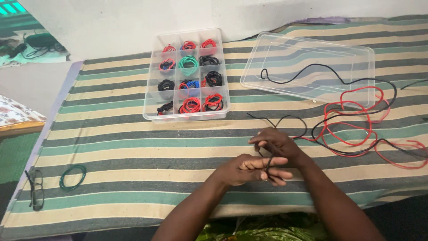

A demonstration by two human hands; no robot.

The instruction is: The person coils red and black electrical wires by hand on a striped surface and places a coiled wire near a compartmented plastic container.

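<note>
Both hands work just below the clear plastic compartment box [186,73]: left hand [249,169] carries thin black wire [269,164] looped round its fingers, right hand [277,143] pinches it. Risk: trailing length snagging the loose red wire [352,127], loosening the coil

One clear organiser box [151,89] at 12 o'clock with twelve compartments, one clear lid [356,53] at 1, one green wire coil [72,177] and one pair of glasses [35,189] at 9, two hands.
</note>
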